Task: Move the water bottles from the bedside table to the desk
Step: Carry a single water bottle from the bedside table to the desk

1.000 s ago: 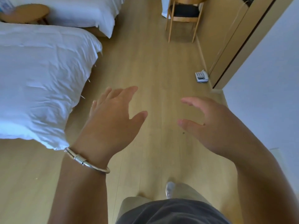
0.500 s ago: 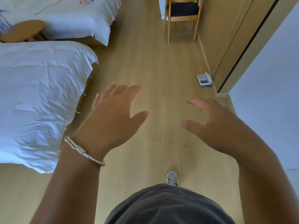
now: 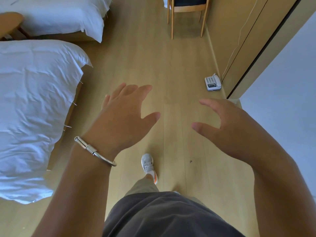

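No water bottle shows in the head view. My left hand (image 3: 123, 117), with a silver bangle on its wrist, is held out over the wooden floor, fingers straight and spread, holding nothing. My right hand (image 3: 227, 125) is held out beside it, fingers loosely bent, also holding nothing. The round wooden bedside table (image 3: 10, 23) peeks in at the far left edge between the two beds; its top is mostly cut off. The desk is out of view.
Two beds with white duvets lie on the left, the near bed (image 3: 34, 108) and the far bed (image 3: 65, 16). A wooden chair (image 3: 187, 9) stands ahead. A white telephone (image 3: 212, 82) lies on the floor by the wooden wardrobe (image 3: 242, 40). A white wall runs along the right.
I have walked forward along the floor: the beds, chair and telephone have slid nearer and lower in view. My foot has stepped ahead. Both hands stay open and held out.
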